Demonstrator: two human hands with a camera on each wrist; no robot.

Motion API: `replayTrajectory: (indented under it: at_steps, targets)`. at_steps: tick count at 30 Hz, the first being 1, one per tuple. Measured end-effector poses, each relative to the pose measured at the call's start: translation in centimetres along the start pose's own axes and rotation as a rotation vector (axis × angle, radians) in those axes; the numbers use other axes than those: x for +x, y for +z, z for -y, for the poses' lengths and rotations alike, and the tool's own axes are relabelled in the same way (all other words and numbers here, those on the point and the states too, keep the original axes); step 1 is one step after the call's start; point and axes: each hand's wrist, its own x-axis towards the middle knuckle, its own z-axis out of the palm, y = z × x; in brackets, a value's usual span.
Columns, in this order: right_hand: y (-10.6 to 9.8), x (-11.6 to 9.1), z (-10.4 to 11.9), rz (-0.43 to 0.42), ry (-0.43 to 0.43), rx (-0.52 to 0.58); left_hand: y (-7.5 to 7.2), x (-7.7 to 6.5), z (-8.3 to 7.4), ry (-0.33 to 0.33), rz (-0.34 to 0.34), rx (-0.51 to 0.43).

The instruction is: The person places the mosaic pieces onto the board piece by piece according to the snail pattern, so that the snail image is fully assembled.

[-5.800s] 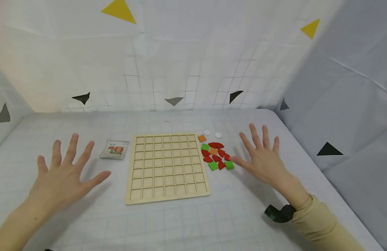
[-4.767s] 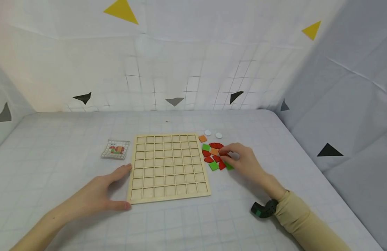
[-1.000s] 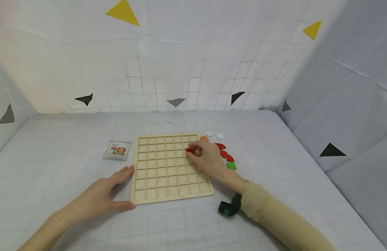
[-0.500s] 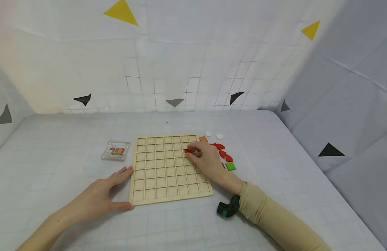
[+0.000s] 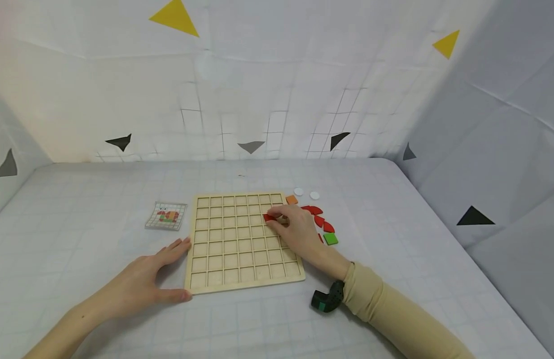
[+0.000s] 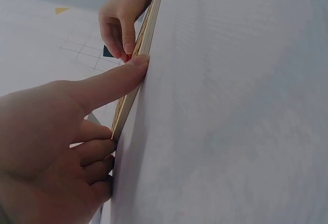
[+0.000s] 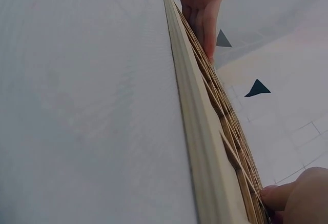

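A square wooden board (image 5: 236, 246) with a grid of shallow cells lies in the middle of the table. My left hand (image 5: 139, 281) rests at its left side, thumb near the front corner and fingertips against the edge; the left wrist view shows the thumb (image 6: 115, 83) touching the rim. Toward the board's upper right, my right hand (image 5: 299, 228) pinches a red tile (image 5: 268, 218) between thumb and fingers, low over a cell. The fingers cover part of that tile, so its full shape is hidden. In the right wrist view only part of the right hand (image 7: 305, 196) shows.
Right of the board lie red curved tiles (image 5: 329, 227), a green square tile (image 5: 330, 239), an orange tile (image 5: 292, 200) and two white discs (image 5: 314, 196); my right hand hides some. A card with a coloured grid picture (image 5: 166, 216) lies to the left.
Both hands, first spread above the table, came down: the left to the board's edge, the right to the tiles and then over the board with a red one. Lately that tile has tipped flatter.
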Motion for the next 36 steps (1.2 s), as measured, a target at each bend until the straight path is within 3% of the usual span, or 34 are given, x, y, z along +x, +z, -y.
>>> replayTrajectory:
  at_steps: [15, 36]
  targets:
    - [-0.11, -0.01, 0.14, 0.010, 0.014, -0.001, -0.11, -0.07, -0.05, -0.011, 0.006, -0.001]
    - [-0.05, -0.13, -0.03, 0.005, 0.000, 0.016, 0.03, 0.02, 0.13, 0.023, -0.011, -0.004]
